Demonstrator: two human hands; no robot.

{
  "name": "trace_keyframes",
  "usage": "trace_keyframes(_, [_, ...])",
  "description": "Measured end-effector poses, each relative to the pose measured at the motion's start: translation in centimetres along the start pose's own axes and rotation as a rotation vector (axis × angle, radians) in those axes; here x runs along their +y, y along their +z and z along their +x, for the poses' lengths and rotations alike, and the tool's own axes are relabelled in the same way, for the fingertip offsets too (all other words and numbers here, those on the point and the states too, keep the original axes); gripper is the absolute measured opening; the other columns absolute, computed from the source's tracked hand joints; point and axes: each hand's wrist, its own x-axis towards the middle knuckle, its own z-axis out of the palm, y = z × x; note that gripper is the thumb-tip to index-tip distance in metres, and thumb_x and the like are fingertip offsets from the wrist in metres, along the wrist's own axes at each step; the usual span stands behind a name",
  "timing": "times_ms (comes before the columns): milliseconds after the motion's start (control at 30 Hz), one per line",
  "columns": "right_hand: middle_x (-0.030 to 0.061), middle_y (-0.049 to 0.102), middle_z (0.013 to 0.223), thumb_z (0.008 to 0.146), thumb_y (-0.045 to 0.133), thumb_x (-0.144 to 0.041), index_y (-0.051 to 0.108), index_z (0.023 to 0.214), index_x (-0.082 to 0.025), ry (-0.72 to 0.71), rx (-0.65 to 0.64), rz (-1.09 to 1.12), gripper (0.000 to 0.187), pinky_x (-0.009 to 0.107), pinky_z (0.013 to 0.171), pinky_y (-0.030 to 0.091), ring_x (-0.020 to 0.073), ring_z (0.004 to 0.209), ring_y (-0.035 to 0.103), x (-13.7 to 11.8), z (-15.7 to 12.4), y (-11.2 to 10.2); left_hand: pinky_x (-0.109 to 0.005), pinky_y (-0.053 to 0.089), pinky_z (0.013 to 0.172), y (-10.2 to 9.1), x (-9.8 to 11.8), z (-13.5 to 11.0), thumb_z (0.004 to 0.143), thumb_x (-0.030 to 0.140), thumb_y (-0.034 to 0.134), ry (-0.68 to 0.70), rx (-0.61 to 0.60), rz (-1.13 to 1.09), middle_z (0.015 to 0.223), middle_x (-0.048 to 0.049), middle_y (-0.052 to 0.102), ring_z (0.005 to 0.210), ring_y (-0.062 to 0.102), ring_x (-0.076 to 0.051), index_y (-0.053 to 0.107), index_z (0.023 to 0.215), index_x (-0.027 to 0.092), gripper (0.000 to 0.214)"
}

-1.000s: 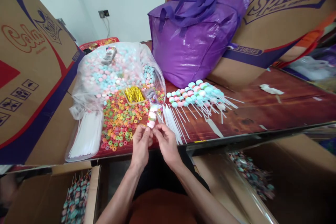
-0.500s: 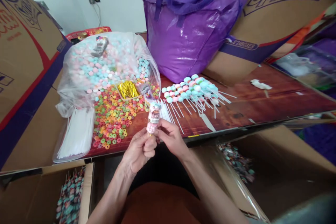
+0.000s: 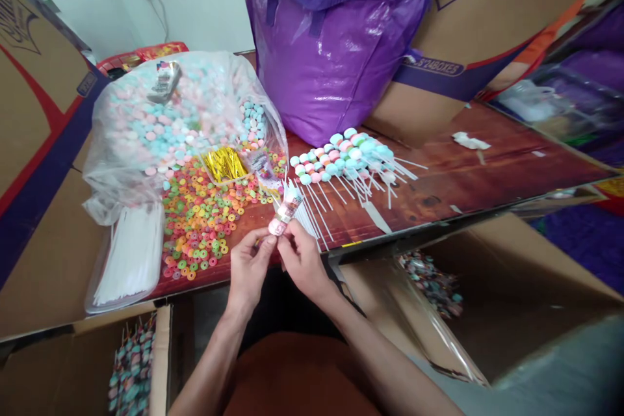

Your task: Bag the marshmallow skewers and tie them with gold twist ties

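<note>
My left hand (image 3: 247, 265) and my right hand (image 3: 301, 260) meet over the table's near edge, both pinched on the base of a wrapped candy stick (image 3: 283, 213) that tilts up and to the right. Just beyond it lie loose white sticks (image 3: 307, 214). Left of the hands spreads a heap of coloured ring candies (image 3: 202, 221) with a bundle of gold twist ties (image 3: 223, 164) on it. Finished skewers of pastel candies (image 3: 341, 159) lie to the right on the red-brown table (image 3: 463, 182).
A clear bag of pastel candies (image 3: 160, 117) sits at the back left, a purple bag (image 3: 336, 45) behind the middle. A pack of white sticks (image 3: 129, 253) lies at the left edge. Cardboard boxes stand all round; boxes below hold wrapped sticks (image 3: 131, 370).
The candy stick has tipped from nearly upright to leaning right, and both hands have shifted a little lower on it. The view has swung slightly right.
</note>
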Motion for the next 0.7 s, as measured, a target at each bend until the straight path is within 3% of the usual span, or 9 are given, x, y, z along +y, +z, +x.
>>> trace_keyframes(100, [-0.0090, 0.041, 0.057, 0.088, 0.057, -0.038, 0.041, 0.070, -0.023, 0.268, -0.053, 0.357, 0.028, 0.020, 0.033, 0.030, 0.0059, 0.036, 0.033, 0.5, -0.1, 0.5, -0.017, 0.032, 0.043, -0.2, 0.0, 0.3, 0.072, 0.038, 0.082, -0.178, -0.036, -0.200, 0.057, 0.0047, 0.051, 0.045, 0.034, -0.004, 0.069, 0.083, 0.013, 0.031])
trace_keyframes(200, [-0.0088, 0.043, 0.057, 0.091, 0.056, -0.042, 0.043, 0.070, -0.023, 0.296, -0.037, 0.438, 0.031, 0.020, 0.034, 0.033, 0.0054, 0.037, 0.029, 1.0, -0.5, 0.0, -0.013, 0.026, 0.042, -0.4, 0.7, 0.8, 0.065, 0.032, 0.088, -0.345, -0.055, -0.366, 0.060, 0.0050, 0.049, 0.046, 0.029, -0.001, 0.061, 0.073, 0.012, 0.035])
trace_keyframes(267, [-0.0059, 0.050, 0.060, 0.096, 0.052, -0.039, 0.050, 0.075, -0.022, 0.147, 0.048, 0.238, 0.027, 0.022, 0.043, 0.041, 0.0081, 0.043, 0.041, 1.2, -1.0, -0.9, -0.012, 0.026, 0.042, -0.5, 1.2, 1.1, 0.060, 0.027, 0.091, -0.421, -0.032, -0.452, 0.062, 0.0060, 0.047, 0.048, 0.033, -0.001, 0.057, 0.072, 0.013, 0.039])
trace_keyframes(333, [0.0011, 0.063, 0.077, 0.097, 0.052, -0.031, 0.062, 0.087, -0.022, -0.095, 0.131, -0.055, 0.016, 0.028, 0.062, 0.051, 0.0141, 0.066, 0.060, 1.4, -1.4, -1.8, -0.012, 0.026, 0.042, -0.3, 1.4, 1.3, 0.057, 0.023, 0.093, -0.477, -0.021, -0.505, 0.064, 0.0062, 0.047, 0.050, 0.037, -0.002, 0.057, 0.074, 0.013, 0.040])
trace_keyframes(400, [0.0075, 0.069, 0.101, 0.095, 0.054, -0.023, 0.070, 0.104, -0.025, -0.343, 0.135, -0.308, 0.018, 0.034, 0.081, 0.052, 0.0202, 0.092, 0.065, 1.6, -1.4, -2.4, -0.011, 0.029, 0.042, -0.1, 1.3, 1.4, 0.059, 0.020, 0.092, -0.526, -0.028, -0.527, 0.067, 0.0052, 0.049, 0.052, 0.041, -0.002, 0.060, 0.077, 0.012, 0.037])
trace_keyframes(467, [0.0086, 0.070, 0.110, 0.095, 0.054, -0.019, 0.073, 0.110, -0.027, -0.527, 0.097, -0.479, 0.025, 0.037, 0.087, 0.050, 0.0225, 0.101, 0.064, 1.8, -1.1, -2.8, -0.011, 0.032, 0.042, 0.3, 0.9, 1.3, 0.063, 0.017, 0.088, -0.572, -0.025, -0.531, 0.068, 0.0042, 0.051, 0.052, 0.042, -0.002, 0.063, 0.079, 0.011, 0.031])
trace_keyframes(567, [0.0063, 0.074, 0.102, 0.096, 0.053, -0.019, 0.075, 0.105, -0.028, -0.647, 0.046, -0.606, 0.025, 0.038, 0.082, 0.048, 0.0213, 0.092, 0.066, 2.0, -0.3, -3.0, -0.011, 0.035, 0.042, 0.6, 0.7, 0.9, 0.071, 0.012, 0.082, -0.626, 0.005, -0.562, 0.065, 0.0042, 0.050, 0.052, 0.044, -0.003, 0.064, 0.079, 0.010, 0.020])
trace_keyframes(700, [0.0070, 0.074, 0.095, 0.098, 0.049, -0.022, 0.072, 0.097, -0.025, -0.701, 0.008, -0.572, 0.024, 0.038, 0.076, 0.044, 0.0210, 0.084, 0.065, 1.6, 0.3, -2.7, -0.011, 0.037, 0.044, 0.6, 0.8, 0.2, 0.071, 0.011, 0.081, -0.641, -0.049, -0.646, 0.068, 0.0042, 0.053, 0.052, 0.045, -0.002, 0.064, 0.081, 0.011, 0.019])
